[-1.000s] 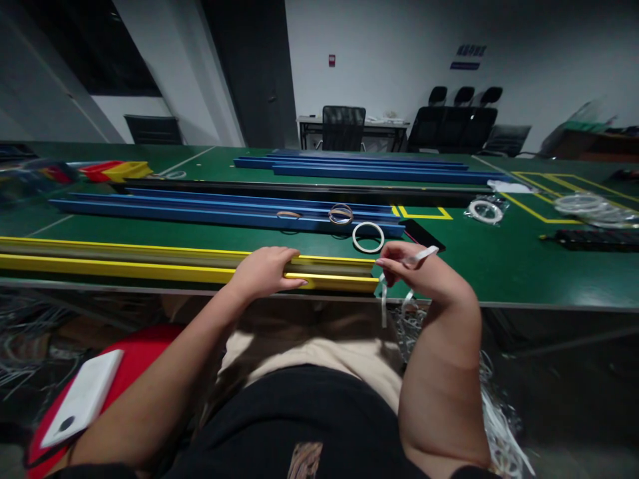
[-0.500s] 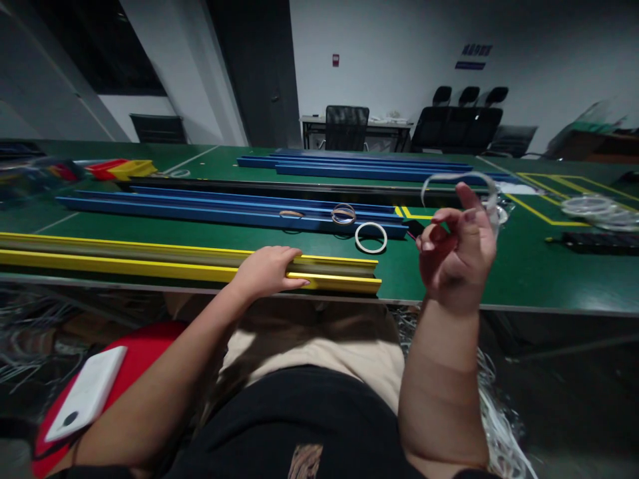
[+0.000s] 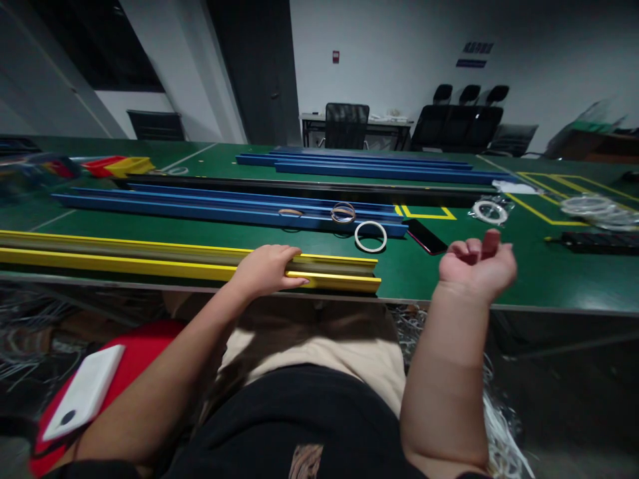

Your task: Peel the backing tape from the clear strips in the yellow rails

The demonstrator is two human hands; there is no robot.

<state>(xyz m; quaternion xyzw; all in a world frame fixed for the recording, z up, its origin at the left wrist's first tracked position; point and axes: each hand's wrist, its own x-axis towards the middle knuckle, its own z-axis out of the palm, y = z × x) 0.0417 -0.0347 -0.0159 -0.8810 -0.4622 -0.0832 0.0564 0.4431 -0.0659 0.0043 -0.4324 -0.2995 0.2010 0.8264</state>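
Note:
My left hand (image 3: pixel 267 269) lies flat with its fingers stretched over the near end of a long yellow rail (image 3: pixel 150 263) at the front edge of the green table (image 3: pixel 549 273). My right hand (image 3: pixel 479 263) hovers palm up over the table edge to the right of the rail's end. Its fingers are loosely curled and apart, with nothing in them. A white tape ring (image 3: pixel 370 237) and a black phone (image 3: pixel 425 237) lie just beyond, between the two hands.
Blue rails (image 3: pixel 224 209) run across the table behind the yellow one, with a clear tape roll (image 3: pixel 342 213) on them. A bagged tape roll (image 3: pixel 490 211) lies at right. A white device (image 3: pixel 82 392) rests on a red stool at lower left. White strips (image 3: pixel 499 426) litter the floor.
My right hand held a white strip at the rail's end, lifted it up to the right, and now has dropped lower without the strip. The left hand has stayed on the rail.

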